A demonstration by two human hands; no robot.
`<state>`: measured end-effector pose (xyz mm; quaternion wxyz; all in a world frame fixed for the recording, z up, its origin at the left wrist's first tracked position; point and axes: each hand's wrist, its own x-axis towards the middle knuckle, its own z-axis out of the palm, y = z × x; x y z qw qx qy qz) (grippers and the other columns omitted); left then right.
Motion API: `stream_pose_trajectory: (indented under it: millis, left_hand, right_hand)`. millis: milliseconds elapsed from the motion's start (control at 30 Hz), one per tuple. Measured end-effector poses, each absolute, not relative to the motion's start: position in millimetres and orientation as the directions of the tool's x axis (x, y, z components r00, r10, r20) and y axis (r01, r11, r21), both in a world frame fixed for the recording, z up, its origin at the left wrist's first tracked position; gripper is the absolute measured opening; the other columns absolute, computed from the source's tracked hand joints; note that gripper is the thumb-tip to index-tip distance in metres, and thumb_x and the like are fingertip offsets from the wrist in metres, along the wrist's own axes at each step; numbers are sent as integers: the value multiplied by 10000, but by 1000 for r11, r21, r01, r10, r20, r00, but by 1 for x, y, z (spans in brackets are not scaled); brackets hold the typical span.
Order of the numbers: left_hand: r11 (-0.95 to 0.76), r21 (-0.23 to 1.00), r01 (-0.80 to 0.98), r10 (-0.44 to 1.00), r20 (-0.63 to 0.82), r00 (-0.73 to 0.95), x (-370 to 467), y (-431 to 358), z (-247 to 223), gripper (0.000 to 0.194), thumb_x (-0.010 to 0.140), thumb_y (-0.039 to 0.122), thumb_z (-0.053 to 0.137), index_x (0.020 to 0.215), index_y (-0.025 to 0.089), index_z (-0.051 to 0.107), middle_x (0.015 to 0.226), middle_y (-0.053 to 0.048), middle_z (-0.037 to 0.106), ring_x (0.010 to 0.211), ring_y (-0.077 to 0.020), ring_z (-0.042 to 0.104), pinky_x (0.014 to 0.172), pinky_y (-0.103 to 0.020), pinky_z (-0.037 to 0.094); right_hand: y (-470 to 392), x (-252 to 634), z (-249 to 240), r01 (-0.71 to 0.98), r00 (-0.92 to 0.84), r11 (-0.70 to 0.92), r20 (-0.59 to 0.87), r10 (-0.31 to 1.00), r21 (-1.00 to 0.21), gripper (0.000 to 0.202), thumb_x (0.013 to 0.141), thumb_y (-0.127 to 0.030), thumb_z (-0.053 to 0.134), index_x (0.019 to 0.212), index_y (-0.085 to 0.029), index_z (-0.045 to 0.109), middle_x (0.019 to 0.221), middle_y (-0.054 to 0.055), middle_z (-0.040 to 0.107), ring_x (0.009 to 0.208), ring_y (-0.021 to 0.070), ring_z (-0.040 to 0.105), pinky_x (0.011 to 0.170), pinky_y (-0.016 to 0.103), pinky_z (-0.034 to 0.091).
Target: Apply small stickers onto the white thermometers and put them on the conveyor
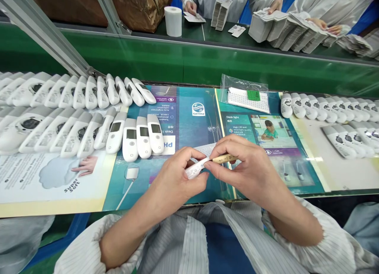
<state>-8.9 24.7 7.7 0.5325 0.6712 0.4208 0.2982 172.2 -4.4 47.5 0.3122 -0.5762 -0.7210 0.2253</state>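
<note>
My left hand (180,175) is closed around a white handheld device (194,169) shaped like a thermometer, its marked side turned up. Between the thumb and fingers of my right hand (241,159) is a light wooden stick (223,158) with dark writing. The stick's near end and my right fingertips meet the upper end of the device; the exact contact is hidden by the fingers. Partly covered behind both hands lies a pale sheet with rows of small marks (205,149). Several similar devices with grey screens (144,137) lie left of my hands.
Rows of white devices line the left (69,92) and right (334,108) of the bench. A clear bag (244,82) holds a dotted label sheet. Beyond a green ledge (177,57), co-workers' hands (275,5) handle stacks of white cards (284,29) near a white roll (173,22).
</note>
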Motion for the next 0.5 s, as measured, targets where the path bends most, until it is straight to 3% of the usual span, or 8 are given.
stream_pose_trajectory:
  millis: [333, 500]
  left_hand:
    - [-44, 972, 231, 848, -85, 522, -11, 24, 13, 176, 831, 264, 573, 997, 220, 609, 899, -1, 657, 759, -173, 565, 654, -289, 404]
    - [-34, 976, 213, 829, -91, 551, -14, 23, 11, 172, 903, 297, 545, 1057, 240, 597, 1025, -10, 653, 906, -204, 604, 697, -309, 418]
  right_hand:
    - [-4, 173, 49, 669, -150, 234, 181, 972, -705, 47, 856, -213, 722, 832, -222, 682, 881, 18, 643, 806, 145, 638, 483, 191, 411]
    - [-4, 174, 49, 678, -156, 247, 193, 969, -692, 48, 860, -213, 717, 832, -220, 680, 875, 18, 647, 803, 150, 638, 504, 206, 417]
